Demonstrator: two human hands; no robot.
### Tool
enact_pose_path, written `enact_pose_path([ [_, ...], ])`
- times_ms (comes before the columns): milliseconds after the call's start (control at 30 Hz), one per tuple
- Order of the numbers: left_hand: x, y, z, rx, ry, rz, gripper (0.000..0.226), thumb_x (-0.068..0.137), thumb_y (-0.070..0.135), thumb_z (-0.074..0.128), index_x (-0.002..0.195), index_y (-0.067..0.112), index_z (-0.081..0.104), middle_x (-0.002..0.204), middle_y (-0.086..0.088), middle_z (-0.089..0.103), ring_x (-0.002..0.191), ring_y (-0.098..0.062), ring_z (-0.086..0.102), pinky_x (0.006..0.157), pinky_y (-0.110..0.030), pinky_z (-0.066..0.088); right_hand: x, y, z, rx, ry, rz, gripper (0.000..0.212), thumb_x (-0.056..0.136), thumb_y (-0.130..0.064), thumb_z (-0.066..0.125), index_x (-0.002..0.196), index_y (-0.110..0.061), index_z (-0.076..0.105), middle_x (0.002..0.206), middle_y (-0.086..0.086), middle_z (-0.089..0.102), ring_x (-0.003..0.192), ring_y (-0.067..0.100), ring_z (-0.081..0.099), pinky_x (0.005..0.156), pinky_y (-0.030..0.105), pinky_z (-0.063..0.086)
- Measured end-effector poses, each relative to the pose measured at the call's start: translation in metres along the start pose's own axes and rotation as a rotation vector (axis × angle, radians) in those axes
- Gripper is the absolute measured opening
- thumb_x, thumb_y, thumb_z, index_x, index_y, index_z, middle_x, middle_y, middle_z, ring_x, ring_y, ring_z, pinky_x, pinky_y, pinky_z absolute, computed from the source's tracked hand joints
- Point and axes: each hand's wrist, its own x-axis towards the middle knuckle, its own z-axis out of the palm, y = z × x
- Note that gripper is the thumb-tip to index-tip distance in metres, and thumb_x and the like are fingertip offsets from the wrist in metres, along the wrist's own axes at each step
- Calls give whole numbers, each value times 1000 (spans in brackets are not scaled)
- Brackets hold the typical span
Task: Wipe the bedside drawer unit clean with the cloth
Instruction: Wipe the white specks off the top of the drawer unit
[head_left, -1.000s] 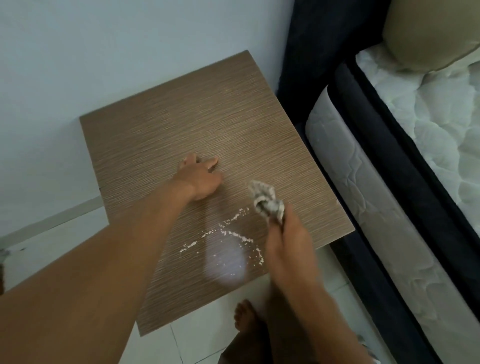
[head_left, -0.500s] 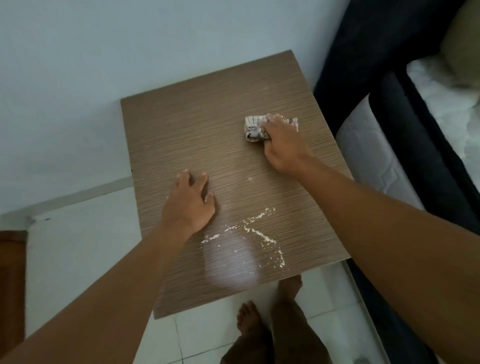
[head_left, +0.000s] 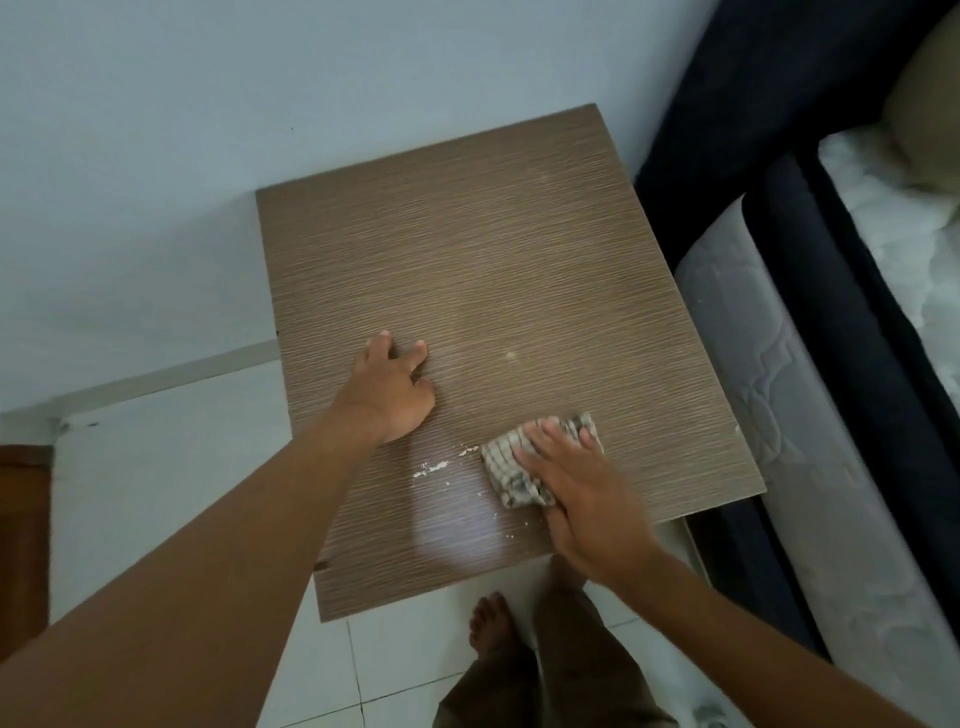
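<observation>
The bedside drawer unit (head_left: 493, 249) shows only its brown wood-grain top, set against a pale wall (head_left: 208, 130) with a quilted mattress (head_left: 769, 415) just to its right. The right hand (head_left: 576, 493) lies flat on a crumpled checked cloth (head_left: 506, 465), fingers straight and pressing it down near the front right of the top, gripping nothing. Just left of the cloth sits a trail of white crumbs (head_left: 434, 467), touching its edge. The left hand (head_left: 395, 395) rests on the top near the left side, fingers bent, tips on the wood, holding nothing. Below the front edge, 1 bare foot (head_left: 491, 623) stands on white floor tiles (head_left: 156, 493).
</observation>
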Motion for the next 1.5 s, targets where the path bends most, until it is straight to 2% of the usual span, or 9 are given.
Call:
enact_pose_path([
  [200, -1, -4, 3, 46, 41, 32, 57, 100, 40, 37, 154, 33, 19, 164, 0, -5, 151, -26, -3, 120, -50, 13, -23, -24, -2, 281, 127, 191, 49, 89, -17, 42, 136, -22, 53, 142, -9, 47, 136, 6, 40, 112, 36, 34],
  [267, -4, -6, 6, 48, 85, 48, 57, 100, 41, 38, 154, 33, 21, 164, 0, -2, 151, -24, 0, 119, -49, 18, -12, -32, -18, 440, 197, 360, 41, 95, -17, 44, 133, -29, 54, 122, -12, 61, 106, 4, 60, 87, 31, 53],
  [333, -10, -10, 11, 1, 148, 64, 56, 99, 42, 41, 152, 32, 26, 164, 1, 5, 150, -22, 7, 116, -46, 23, 5, -35, -37, 572, 226, 465, 26, 98, -18, 45, 115, -32, 60, 84, -10, 66, 66, 6, 59, 57, 31, 50],
  [433, -22, -22, 24, -89, 254, 112, 54, 98, 40, 46, 149, 27, 35, 158, -2, 20, 144, -23, 23, 110, -42, 33, 42, -37, -66, 551, 235, 435, 19, 99, -20, 45, 85, -30, 55, 63, -7, 54, 54, 13, 49, 50, 31, 40],
  [767, -80, -74, 79, -420, 562, -300, 47, 100, 22, 42, 146, 19, 34, 153, -11, 24, 138, -33, 33, 108, -47, 39, 190, -54, -53, 112, 51, 17, 29, 95, -17, 41, 121, -21, 54, 107, 4, 64, 93, 24, 58, 75, 36, 45],
  [900, -104, -78, 96, -657, 594, -462, 38, 99, 19, 47, 137, 13, 51, 132, -9, 58, 119, -26, 55, 90, -30, 42, 227, -65, -19, -48, 20, -149, 35, 92, -15, 43, 126, -20, 52, 120, 7, 62, 107, 29, 56, 83, 39, 45],
  [1033, -114, -75, 103, -753, 647, -520, 33, 99, 18, 51, 130, 14, 61, 120, -6, 68, 106, -23, 62, 83, -23, 41, 229, -64, 11, -205, -164, -257, 53, 92, -12, 46, 145, -16, 39, 155, 11, 31, 145, 31, 20, 118, 51, 10],
  [1233, -110, -84, 98, -847, 596, -600, 35, 95, 24, 60, 128, 14, 63, 116, -9, 70, 107, -25, 63, 91, -30, 45, 190, -69, 16, -196, -328, -598, 51, 87, -21, 36, 136, -19, 52, 147, 11, 43, 141, 33, 31, 118, 53, 12],
  [1500, -108, -79, 95, -985, 604, -711, 34, 92, 26, 64, 124, 13, 65, 93, -5, 62, 88, -19, 58, 82, -26, 43, 88, -21, -11, -133, -489, -716, 48, 84, -23, 39, 128, -21, 60, 144, 7, 49, 140, 27, 36, 115, 52, 23],
])
